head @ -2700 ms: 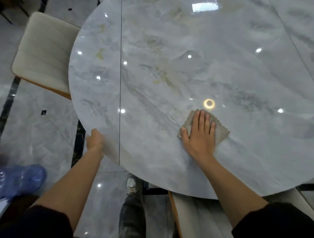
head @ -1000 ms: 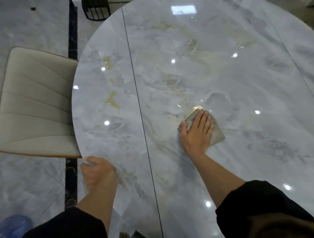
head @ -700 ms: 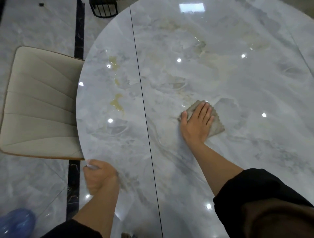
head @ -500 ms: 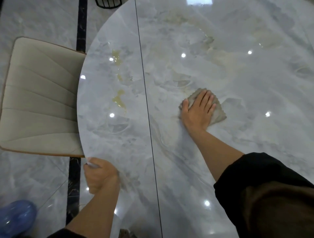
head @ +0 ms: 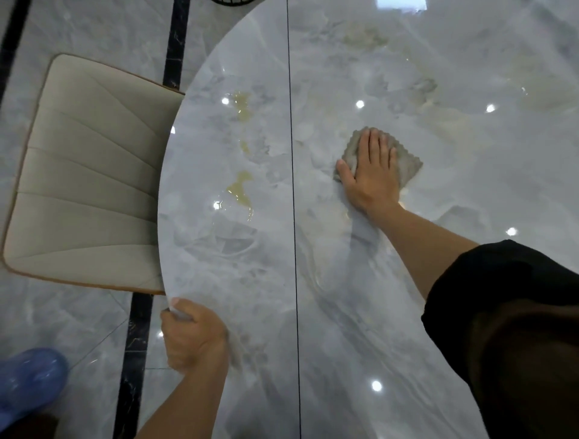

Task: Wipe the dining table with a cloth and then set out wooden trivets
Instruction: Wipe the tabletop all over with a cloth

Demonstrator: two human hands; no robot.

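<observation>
A round grey marble dining table (head: 407, 313) fills most of the view, with a thin dark seam running down it. A grey-brown cloth (head: 410, 166) lies flat on the tabletop right of the seam. My right hand (head: 372, 175) presses on the cloth with straight fingers spread flat. My left hand (head: 194, 335) grips the table's near left edge, fingers curled over the rim. Yellowish wet streaks (head: 239, 188) sit on the tabletop left of the seam. No wooden trivets are in view.
A cream upholstered chair (head: 84, 175) stands pushed against the table's left side. A blue shoe cover (head: 28, 382) shows at the bottom left on the glossy marble floor. A dark wire object (head: 232, 2) peeks in at the top edge.
My right hand has slid the cloth away from me, further up the tabletop. My left hand has kept its grip on the table edge. The view has shifted slightly.
</observation>
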